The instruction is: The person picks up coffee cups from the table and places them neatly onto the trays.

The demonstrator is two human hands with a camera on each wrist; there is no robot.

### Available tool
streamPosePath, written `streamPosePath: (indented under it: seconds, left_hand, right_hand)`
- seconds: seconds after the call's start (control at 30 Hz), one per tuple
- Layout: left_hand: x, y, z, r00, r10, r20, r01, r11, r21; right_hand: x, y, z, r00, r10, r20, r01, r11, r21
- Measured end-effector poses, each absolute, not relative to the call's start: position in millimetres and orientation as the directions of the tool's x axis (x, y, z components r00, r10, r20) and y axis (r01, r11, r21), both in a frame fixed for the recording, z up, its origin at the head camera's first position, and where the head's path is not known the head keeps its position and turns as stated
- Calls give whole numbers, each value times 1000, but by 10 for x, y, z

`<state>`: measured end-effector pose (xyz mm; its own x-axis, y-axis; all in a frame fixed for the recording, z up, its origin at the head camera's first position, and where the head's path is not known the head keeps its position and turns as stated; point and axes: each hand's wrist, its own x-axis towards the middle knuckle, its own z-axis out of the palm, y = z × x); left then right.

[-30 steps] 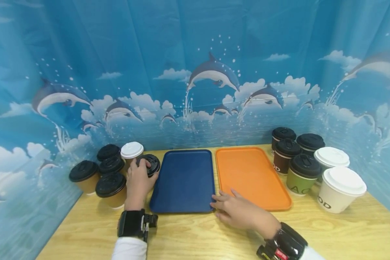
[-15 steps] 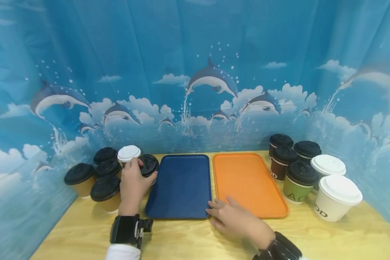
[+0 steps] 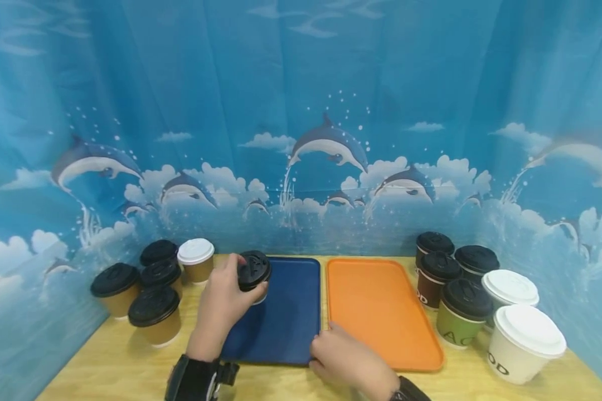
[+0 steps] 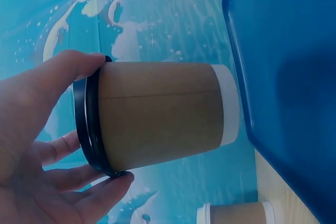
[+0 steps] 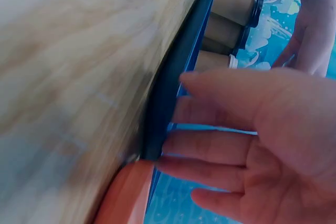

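Observation:
My left hand (image 3: 224, 305) grips a brown paper coffee cup (image 4: 163, 114) by its black lid (image 3: 253, 269), thumb on one side and fingers on the other. The cup is upright over the left part of the blue tray (image 3: 293, 320), its white base clear of the tray in the left wrist view. At the tray's front right corner is my right hand (image 3: 348, 359). In the right wrist view its fingers (image 5: 210, 145) extend loosely to the blue rim, beside the corner of the orange tray (image 3: 381, 312).
On the left stand several brown cups with black lids (image 3: 154, 306) and one white-lidded brown cup (image 3: 197, 259). Black-lidded dark cups (image 3: 437, 273), a green cup (image 3: 461, 312) and white cups (image 3: 524, 342) crowd the right side. A dolphin-print curtain (image 3: 301, 167) closes off the back.
The left hand has lifted the black-lidded cup from beside the white-lidded one and carried it right, over the blue tray. The right hand stays at the tray corner. The head view has tilted upward.

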<state>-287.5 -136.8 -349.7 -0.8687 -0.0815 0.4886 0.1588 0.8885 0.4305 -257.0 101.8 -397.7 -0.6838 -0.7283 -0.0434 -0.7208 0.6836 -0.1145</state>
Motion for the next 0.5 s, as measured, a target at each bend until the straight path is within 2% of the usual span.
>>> streamPosePath:
  seconds: [0.13,0.3,0.5]
  left_hand:
    - [-2884,-1304,-3471,-872,-40,488,188,893,409]
    - [-2883,-1273,-3412,-871,3,492,231,885,403]
    - [-3109,-1084,-3461,-918,98,385,261,879,399]
  right_hand:
    - [-2590,954,-3980,-686,-727,-2,-727,686,-26]
    - [-2625,955,-4002,-667,-744,40,-744,661,-94]
    - [-2637,1016,-4025,-668,-742,54,-743,660,-112]
